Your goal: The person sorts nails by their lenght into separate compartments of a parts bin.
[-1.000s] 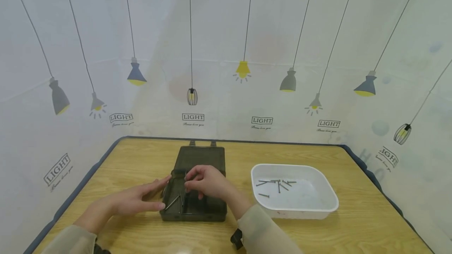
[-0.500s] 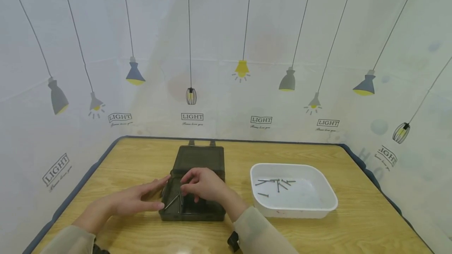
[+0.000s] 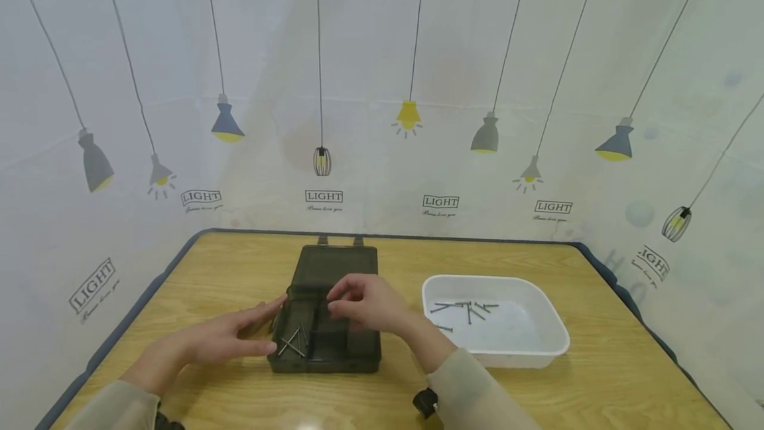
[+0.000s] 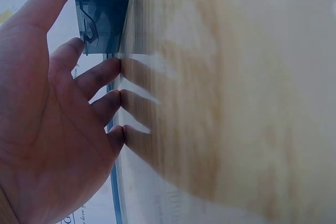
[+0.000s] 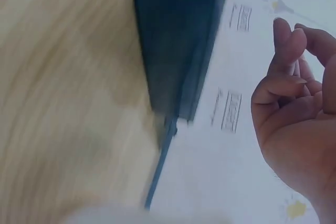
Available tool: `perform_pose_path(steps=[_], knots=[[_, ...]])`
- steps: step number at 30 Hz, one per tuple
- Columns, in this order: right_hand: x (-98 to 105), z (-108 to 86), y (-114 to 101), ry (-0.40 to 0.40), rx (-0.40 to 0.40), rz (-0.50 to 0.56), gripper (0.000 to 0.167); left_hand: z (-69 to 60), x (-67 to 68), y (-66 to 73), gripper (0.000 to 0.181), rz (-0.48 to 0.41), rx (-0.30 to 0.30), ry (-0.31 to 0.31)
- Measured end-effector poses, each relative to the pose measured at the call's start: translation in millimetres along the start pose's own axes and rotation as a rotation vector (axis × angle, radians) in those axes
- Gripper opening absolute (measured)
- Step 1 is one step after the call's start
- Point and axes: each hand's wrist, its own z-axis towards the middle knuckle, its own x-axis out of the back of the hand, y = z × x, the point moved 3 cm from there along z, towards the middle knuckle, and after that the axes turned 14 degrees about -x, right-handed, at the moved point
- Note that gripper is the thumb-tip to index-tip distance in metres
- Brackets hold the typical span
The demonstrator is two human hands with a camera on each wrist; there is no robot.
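The dark translucent box [image 3: 328, 350] lies with its lid [image 3: 337, 265] folded back, away from the person. Several nails or screws [image 3: 290, 342] lie crossed in its left compartment. At the box's left side, the left hand [image 3: 217, 340] rests its thumb and a fingertip against the edge, fingers extended; in the left wrist view the hand [image 4: 58, 124] has its other fingertips on the table. Over the box's right part hovers the right hand [image 3: 373, 304], fingers loosely bent. The right wrist view shows that hand [image 5: 294, 98] with nothing visible in its fingers.
A white tray [image 3: 519, 353] stands right of the box, with several more nails or screws [image 3: 469, 312] in its left half. The wooden table [image 3: 239, 257] is bounded by a dark blue edge and a patterned curtain behind it.
The right hand has drawn back to the right and no longer has the nail seen a second ago. Another nail now lies across those in the left compartment. The left hand stays in place.
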Motion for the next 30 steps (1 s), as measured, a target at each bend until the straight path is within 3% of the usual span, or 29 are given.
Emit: perform_pose_path(steps=[6,15,21,30], knots=[[53.1,-21.4,24.6,0.03,-0.012,-0.046,0.019,-0.9,0.8,1.0,0.09,-0.006,-0.017,-0.006],[137.3,-54.7,83.8,0.138,-0.173,-0.116,0.022,-0.4,2.0,1.5,0.089,0.006,-0.007,0.001],[163.5,-64.8,113.9,0.12,-0.251,-0.227,0.019,-0.9,3.2,0.4,0.089,0.017,-0.001,0.009],[178.9,-67.0,147.2,0.156,-0.299,-0.293,0.015,-1.7,1.0,-1.4,0.09,0.022,0.001,0.003]])
